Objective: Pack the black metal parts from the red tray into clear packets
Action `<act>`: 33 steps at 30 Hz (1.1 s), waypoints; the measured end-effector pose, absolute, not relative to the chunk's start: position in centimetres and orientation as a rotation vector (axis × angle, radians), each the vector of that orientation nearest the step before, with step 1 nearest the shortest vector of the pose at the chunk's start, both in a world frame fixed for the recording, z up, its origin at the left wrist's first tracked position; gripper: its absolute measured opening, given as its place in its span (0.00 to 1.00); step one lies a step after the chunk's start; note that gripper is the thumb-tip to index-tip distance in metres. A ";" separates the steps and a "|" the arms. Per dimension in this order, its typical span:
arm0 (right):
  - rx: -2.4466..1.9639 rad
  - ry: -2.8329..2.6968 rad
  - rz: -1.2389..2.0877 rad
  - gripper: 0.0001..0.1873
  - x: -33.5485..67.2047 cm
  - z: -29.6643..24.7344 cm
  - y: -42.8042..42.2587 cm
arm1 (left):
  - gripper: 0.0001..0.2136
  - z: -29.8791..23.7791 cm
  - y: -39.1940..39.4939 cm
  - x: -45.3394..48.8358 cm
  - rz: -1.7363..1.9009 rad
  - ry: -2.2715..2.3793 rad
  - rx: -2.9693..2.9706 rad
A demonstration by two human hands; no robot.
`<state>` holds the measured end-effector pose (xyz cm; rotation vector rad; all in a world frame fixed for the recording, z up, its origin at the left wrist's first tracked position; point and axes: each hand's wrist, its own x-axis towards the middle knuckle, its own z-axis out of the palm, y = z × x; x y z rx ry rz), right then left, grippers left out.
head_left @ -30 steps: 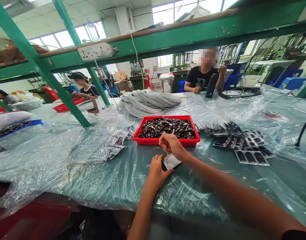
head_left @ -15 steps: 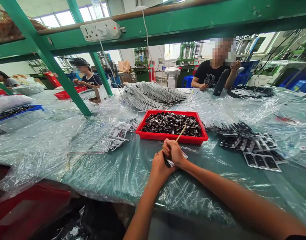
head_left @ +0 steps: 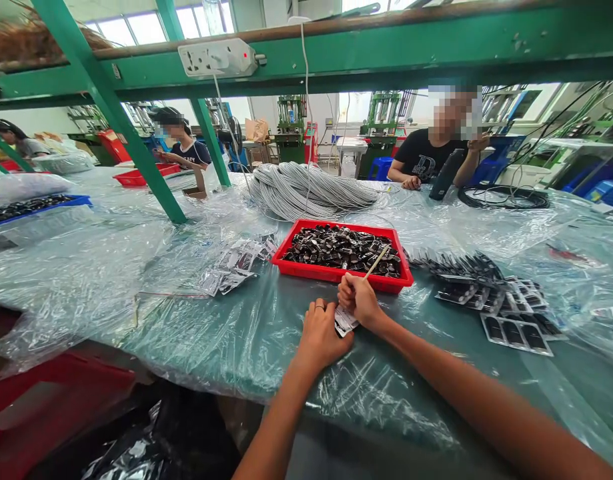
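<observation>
My left hand [head_left: 320, 333] rests on the plastic-covered table, fingers curled over the edge of a small clear packet [head_left: 344, 321] with a dark part inside. My right hand [head_left: 359, 299] is closed round a thin wooden stick [head_left: 377, 261] that points up and away toward the red tray [head_left: 340, 277], and it sits on the same packet. The red tray holds several small black parts [head_left: 341, 249] just beyond both hands.
Filled packets [head_left: 491, 293] lie fanned out at the right, empty clear packets [head_left: 233, 267] at the left. A coil of grey cable [head_left: 309, 190] lies behind the tray. Green frame posts [head_left: 136, 153] stand at left. Other people sit across the table.
My right hand has tipped the stick from upright to slanting toward the tray and closed in on the packet. The left hand stays on the packet. The view has shifted slightly.
</observation>
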<state>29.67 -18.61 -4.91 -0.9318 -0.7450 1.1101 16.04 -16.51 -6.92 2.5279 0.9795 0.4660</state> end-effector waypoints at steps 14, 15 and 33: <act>-1.089 -0.862 1.082 0.23 28.5 -6.0 -19.2 | 0.12 -7.4 -17.1 16.5 0.567 1.074 2.509; -1.093 -0.866 1.111 0.23 28.8 -6.0 -19.9 | 0.12 -7.3 -17.2 16.5 0.559 1.070 2.507; -1.045 -0.855 1.013 0.22 31.2 -6.1 -17.0 | 0.22 -6.6 -17.3 16.3 0.432 1.018 2.540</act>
